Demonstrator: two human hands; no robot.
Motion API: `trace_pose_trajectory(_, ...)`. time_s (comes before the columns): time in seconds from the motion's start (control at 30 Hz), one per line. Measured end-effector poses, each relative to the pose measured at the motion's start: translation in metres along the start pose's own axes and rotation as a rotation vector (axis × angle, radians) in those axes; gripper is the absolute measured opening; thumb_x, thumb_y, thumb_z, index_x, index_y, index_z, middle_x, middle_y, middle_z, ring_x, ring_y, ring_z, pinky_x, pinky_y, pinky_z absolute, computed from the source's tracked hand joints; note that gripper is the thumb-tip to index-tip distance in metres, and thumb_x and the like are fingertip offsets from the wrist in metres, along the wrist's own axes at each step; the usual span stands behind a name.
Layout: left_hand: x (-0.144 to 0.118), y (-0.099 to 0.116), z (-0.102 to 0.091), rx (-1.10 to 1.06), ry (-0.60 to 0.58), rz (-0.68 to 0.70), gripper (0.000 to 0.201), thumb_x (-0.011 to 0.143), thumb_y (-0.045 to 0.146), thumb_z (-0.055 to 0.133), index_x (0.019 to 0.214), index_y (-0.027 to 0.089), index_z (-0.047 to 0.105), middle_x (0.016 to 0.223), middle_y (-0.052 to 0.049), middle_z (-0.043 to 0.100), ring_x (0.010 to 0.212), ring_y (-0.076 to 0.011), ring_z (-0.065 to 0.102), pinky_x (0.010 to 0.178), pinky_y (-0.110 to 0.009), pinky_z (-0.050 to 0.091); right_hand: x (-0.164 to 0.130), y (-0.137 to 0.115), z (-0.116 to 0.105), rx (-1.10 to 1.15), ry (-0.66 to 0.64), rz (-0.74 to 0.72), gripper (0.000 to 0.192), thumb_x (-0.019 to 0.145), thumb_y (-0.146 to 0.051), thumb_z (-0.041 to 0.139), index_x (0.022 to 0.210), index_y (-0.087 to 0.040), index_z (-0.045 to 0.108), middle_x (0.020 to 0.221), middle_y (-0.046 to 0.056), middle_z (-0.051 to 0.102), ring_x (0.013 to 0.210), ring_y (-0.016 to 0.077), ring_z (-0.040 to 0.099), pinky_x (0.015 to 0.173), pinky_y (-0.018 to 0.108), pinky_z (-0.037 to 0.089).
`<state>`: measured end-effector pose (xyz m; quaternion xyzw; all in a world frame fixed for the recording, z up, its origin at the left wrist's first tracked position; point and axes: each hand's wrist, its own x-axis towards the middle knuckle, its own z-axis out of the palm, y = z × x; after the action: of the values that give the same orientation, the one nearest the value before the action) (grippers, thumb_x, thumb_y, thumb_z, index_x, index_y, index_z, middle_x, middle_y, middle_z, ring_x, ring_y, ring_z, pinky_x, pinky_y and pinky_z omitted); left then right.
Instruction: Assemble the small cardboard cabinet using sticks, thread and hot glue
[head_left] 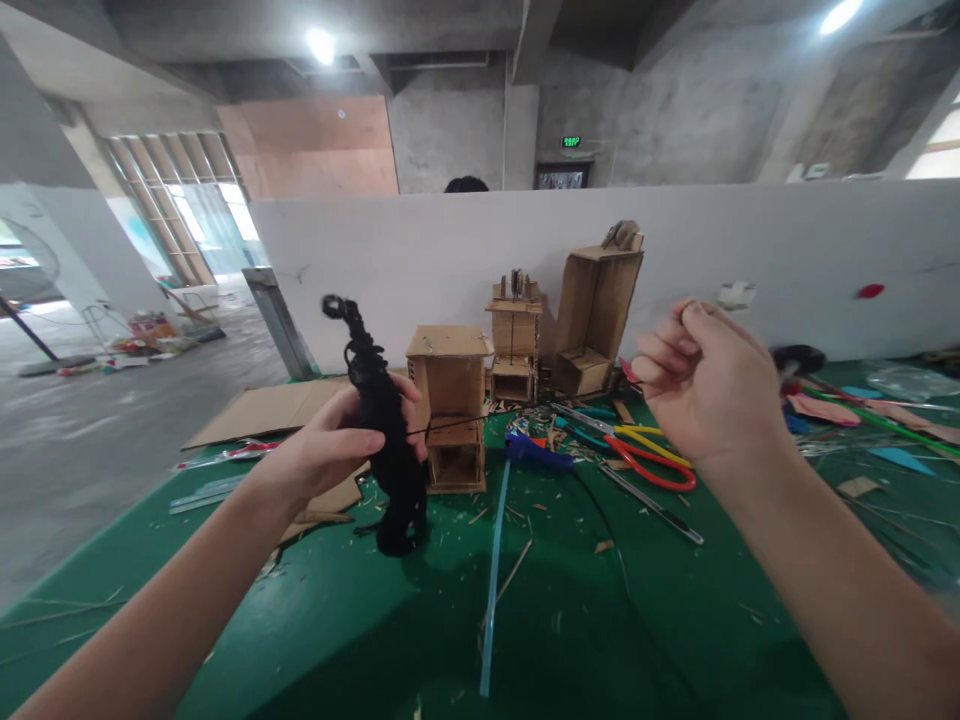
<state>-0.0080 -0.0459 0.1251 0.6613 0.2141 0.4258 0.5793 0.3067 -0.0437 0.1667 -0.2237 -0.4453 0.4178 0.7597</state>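
left hand (330,445) gripped black figure (382,420) | right hand (701,385) pinched thread (457,424) | green surface (600,620) littered: shavings, scissors (645,455) | concrete room

Near left: my left hand (337,445) holds the wrapped figure (382,420) upright over the table (360,640)
Behind it: I see a cardboard box (450,405)
Right: my right hand (709,385), scissors (637,450) perhaps beneath
Back: partition wall (750,260)
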Motion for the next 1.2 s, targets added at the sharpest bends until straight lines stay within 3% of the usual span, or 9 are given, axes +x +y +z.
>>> trace_pose_trajectory(0.1, 0.002, -0.001, 0.004, -0.137, -0.042, -0.02, 0.042, 0.066, 0.028, 0.068, 0.105, 0.019, 0.058, 0.086, -0.005, 0.056, 0.076, -0.0236, 0.062, 0.071, -0.04, 0.05, 0.002, -0.002, -0.001, 0.026, 0.039, -0.004, 0.019, 0.075, -0.014, 0.061, 0.063, -0.021, 0.048, 0.053, -0.007, 0.023, 0.044, 0.0069, 0.021, 0.04, 0.024, 0.014)
trace_pose_trajectory(0.23, 0.005, -0.005, 0.018, -0.227, -0.021, 0.079, 0.035, 0.067, 0.033, 0.07, 0.095, 0.018, 0.056, 0.082, 0.001, 0.048, 0.05, -0.0061, 0.048, 0.055, -0.027, 0.044, 0.002, -0.005, 0.001, 0.061, 0.117, 0.021, 0.019, 0.074, -0.01, 0.056, 0.061, -0.02, 0.048, 0.052, -0.007, 0.024, 0.045, 0.0067, 0.02, 0.041, 0.025, 0.011)
trace_pose_trajectory(0.3, 0.006, -0.006, 0.023, -0.226, 0.027, 0.106, 0.032, 0.066, 0.028, 0.073, 0.089, 0.019, 0.054, 0.077, 0.004, 0.046, 0.046, -0.0025, 0.041, 0.054, -0.025, 0.042, 0.003, -0.008, 0.001, 0.053, 0.13, 0.015, 0.02, 0.073, -0.008, 0.056, 0.06, -0.02, 0.048, 0.051, -0.007, 0.025, 0.044, 0.0065, 0.02, 0.041, 0.026, 0.01)
trace_pose_trajectory(0.53, 0.0, 0.008, 0.011, -0.237, 0.105, 0.081, 0.023, 0.069, 0.026, 0.069, 0.085, 0.021, 0.052, 0.073, 0.003, 0.05, 0.068, -0.0158, 0.057, 0.062, -0.031, 0.05, 0.012, -0.021, -0.007, -0.011, 0.245, -0.022, 0.026, 0.075, 0.001, 0.05, 0.059, -0.02, 0.048, 0.044, -0.008, 0.028, 0.04, 0.005, 0.022, 0.043, 0.028, 0.011)
trace_pose_trajectory(0.67, 0.0, 0.011, 0.005, -0.147, 0.095, 0.044, 0.031, 0.069, 0.03, 0.071, 0.091, 0.02, 0.052, 0.079, 0.003, 0.051, 0.063, -0.0127, 0.058, 0.054, -0.025, 0.049, 0.016, -0.023, -0.011, -0.013, 0.334, 0.003, 0.028, 0.074, 0.003, 0.046, 0.058, -0.019, 0.047, 0.043, -0.008, 0.028, 0.04, 0.005, 0.023, 0.042, 0.024, 0.012)
trace_pose_trajectory(0.77, 0.003, 0.01, 0.003, 0.024, 0.219, 0.004, 0.039, 0.066, 0.019, 0.074, 0.097, 0.021, 0.05, 0.073, 0.005, 0.051, 0.055, -0.0107, 0.058, 0.046, -0.021, 0.048, 0.019, -0.021, -0.014, -0.041, 0.323, -0.058, 0.023, 0.071, 0.002, 0.045, 0.059, -0.018, 0.045, 0.044, -0.009, 0.027, 0.039, 0.0058, 0.022, 0.04, 0.022, 0.014)
trace_pose_trajectory(0.87, 0.003, 0.012, 0.001, 0.119, 0.306, -0.053, 0.037, 0.07, 0.014, 0.071, 0.099, 0.02, 0.049, 0.072, 0.003, 0.053, 0.064, -0.0154, 0.063, 0.055, -0.028, 0.056, 0.021, -0.02, -0.019, -0.055, 0.305, -0.102, 0.02, 0.069, 0.001, 0.046, 0.061, -0.018, 0.045, 0.045, -0.009, 0.027, 0.04, 0.0058, 0.022, 0.039, 0.02, 0.016)
trace_pose_trajectory(1.03, -0.007, 0.02, -0.013, 0.027, 0.137, -0.049, 0.037, 0.072, 0.018, 0.065, 0.106, 0.022, 0.05, 0.085, -0.001, 0.051, 0.079, -0.0234, 0.063, 0.063, -0.038, 0.056, 0.025, -0.021, -0.025, -0.037, 0.337, -0.149, 0.021, 0.069, 0.003, 0.044, 0.063, -0.017, 0.047, 0.044, -0.009, 0.029, 0.038, 0.005, 0.023, 0.039, 0.019, 0.016)
trace_pose_trajectory(1.2, -0.013, 0.025, -0.018, 0.009, -0.033, -0.082, 0.048, 0.071, 0.022, 0.059, 0.117, 0.024, 0.047, 0.087, -0.003, 0.057, 0.066, -0.0244, 0.065, 0.055, -0.037, 0.052, 0.029, -0.027, -0.027, -0.009, 0.416, -0.141, 0.026, 0.075, 0.005, 0.037, 0.062, -0.016, 0.045, 0.043, -0.009, 0.028, 0.036, 0.0033, 0.023, 0.039, 0.019, 0.017)
